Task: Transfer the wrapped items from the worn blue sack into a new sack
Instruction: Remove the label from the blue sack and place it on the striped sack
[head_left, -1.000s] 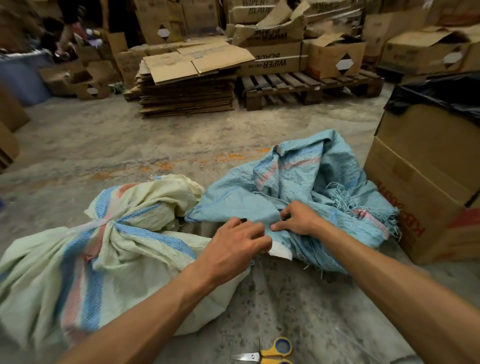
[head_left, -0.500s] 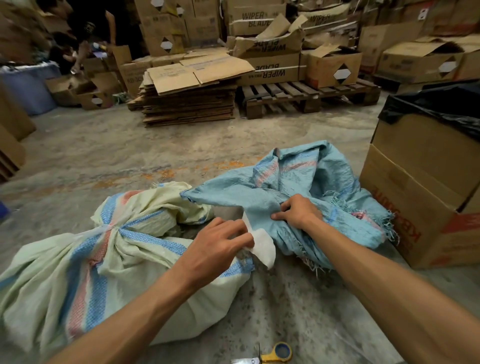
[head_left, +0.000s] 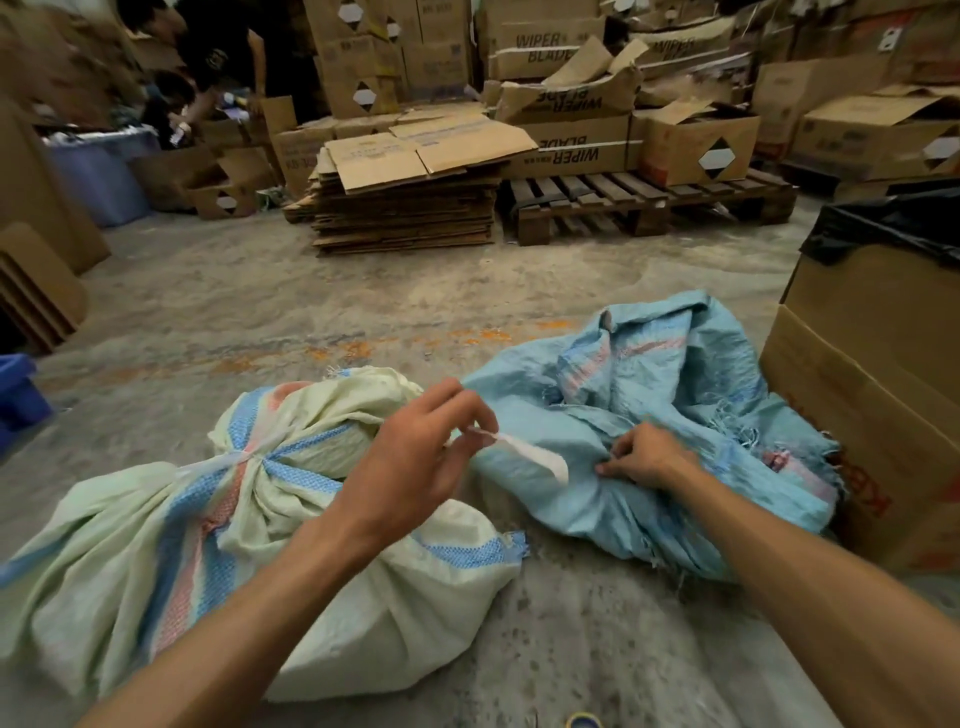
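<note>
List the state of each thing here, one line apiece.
blue sack: crumpled, frayed, lying on the floor
pale sack: full, neck tied shut
white strip: pinched by left hand, pulled taut
right hand: grips blue sack
cardboard box: open, lined with black bag

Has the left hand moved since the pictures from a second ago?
Yes. The left hand, pinching a white strip, has lifted up and away from the blue sack, drawing the strip out while the right hand grips the sack.
</note>
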